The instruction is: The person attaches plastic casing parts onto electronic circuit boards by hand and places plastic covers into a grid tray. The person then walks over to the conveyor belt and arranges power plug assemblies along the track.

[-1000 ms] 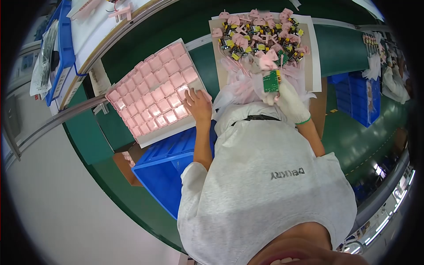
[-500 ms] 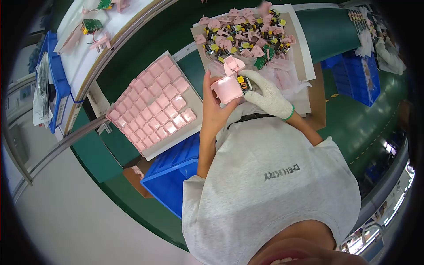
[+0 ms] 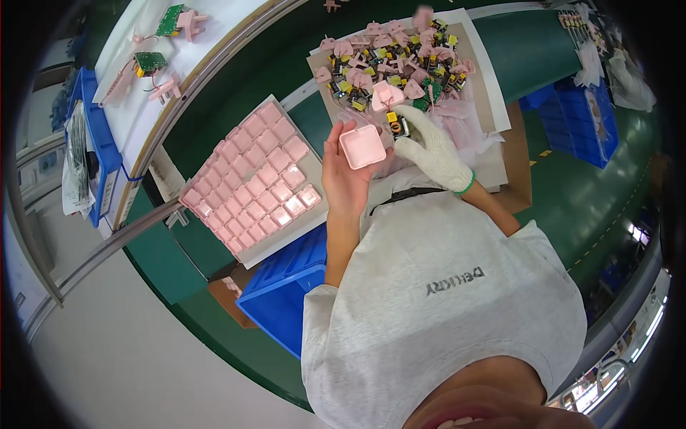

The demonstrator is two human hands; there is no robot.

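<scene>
From my remote seat, I see the pink case (image 3: 363, 148) near the near edge of the cardboard sheet (image 3: 483, 82), cradled in the bare left hand (image 3: 346, 187), rim towards the camera, probably to expose its hollow. The gloved right hand (image 3: 434, 154) pinches the circuit module (image 3: 397, 127) beside it, likely for control. Beyond lies a parts pile (image 3: 382, 63); leftward, case rows (image 3: 250, 168) seem spread for easy reach.

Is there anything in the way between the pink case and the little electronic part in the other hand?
Nothing that I can see! The left hand holds the pink case right beside the electronic part in the gloved right hand. Just a small gap shows between them.
</scene>
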